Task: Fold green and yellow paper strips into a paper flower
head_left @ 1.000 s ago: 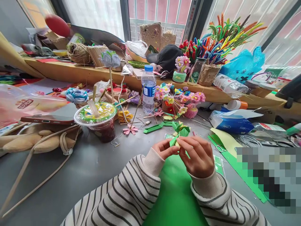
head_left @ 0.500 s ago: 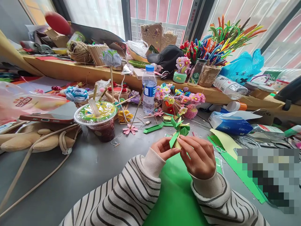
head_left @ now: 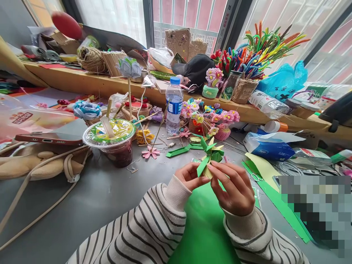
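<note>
A folded paper flower (head_left: 210,154) of green and pale yellow strips is held between both hands above a green paper sheet (head_left: 205,231). My left hand (head_left: 190,176) pinches its lower left side with thumb and fingers. My right hand (head_left: 235,187) grips the base from the right, its fingers bent over the paper. The pointed green and yellow tips stick up above my fingers. Both arms wear striped sleeves.
A lidded cup with a dark drink (head_left: 111,140) stands at the left, a water bottle (head_left: 173,104) behind. Small baskets of pink flowers (head_left: 211,121), a tissue pack (head_left: 271,148), green paper strips (head_left: 277,200), scissors (head_left: 255,177) and a phone (head_left: 48,138) crowd the grey table.
Both hands have lifted the paper flower a little, and more of its green and yellow tips stand above the fingers. The camera view shifted slightly.
</note>
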`<move>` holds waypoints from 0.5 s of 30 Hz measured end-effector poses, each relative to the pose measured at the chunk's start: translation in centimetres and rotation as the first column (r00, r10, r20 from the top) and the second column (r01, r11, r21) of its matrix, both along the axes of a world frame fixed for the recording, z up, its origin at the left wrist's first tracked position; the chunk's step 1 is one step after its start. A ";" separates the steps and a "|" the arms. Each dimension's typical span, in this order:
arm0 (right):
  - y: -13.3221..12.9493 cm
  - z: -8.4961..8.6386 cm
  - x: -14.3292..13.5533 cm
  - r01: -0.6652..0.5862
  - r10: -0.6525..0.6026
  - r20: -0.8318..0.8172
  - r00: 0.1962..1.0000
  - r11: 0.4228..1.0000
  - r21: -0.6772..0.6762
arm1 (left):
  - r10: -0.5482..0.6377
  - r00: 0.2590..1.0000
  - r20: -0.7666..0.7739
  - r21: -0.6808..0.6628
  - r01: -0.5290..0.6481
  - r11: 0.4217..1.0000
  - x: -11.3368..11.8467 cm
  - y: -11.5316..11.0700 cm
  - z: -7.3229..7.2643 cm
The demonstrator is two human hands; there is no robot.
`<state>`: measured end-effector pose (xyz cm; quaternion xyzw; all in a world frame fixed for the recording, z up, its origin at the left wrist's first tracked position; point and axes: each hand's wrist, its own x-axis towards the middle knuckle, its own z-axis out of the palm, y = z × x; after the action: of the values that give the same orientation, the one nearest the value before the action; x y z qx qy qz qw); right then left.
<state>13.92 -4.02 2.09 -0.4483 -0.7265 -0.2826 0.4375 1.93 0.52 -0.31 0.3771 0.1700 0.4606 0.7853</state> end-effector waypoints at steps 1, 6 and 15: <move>-0.1 0.0 0.0 -0.001 0.001 -0.006 1.000 1.000 0.003 | 0.001 1.000 0.006 -0.003 -0.001 1.000 0.0 0.0 0.0; -0.4 0.2 -0.1 -0.001 0.001 -0.012 1.000 1.000 0.008 | -0.009 1.000 -0.002 -0.010 0.009 1.000 0.0 0.1 0.1; -0.2 0.2 -0.4 0.013 -0.013 0.002 1.000 1.000 -0.001 | -0.025 0.999 -0.037 -0.140 0.020 0.990 0.1 0.2 -0.2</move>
<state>13.56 -4.22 2.32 -0.4531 -0.7242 -0.2854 0.4344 2.03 0.74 -0.47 0.3318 0.2127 0.4314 0.8115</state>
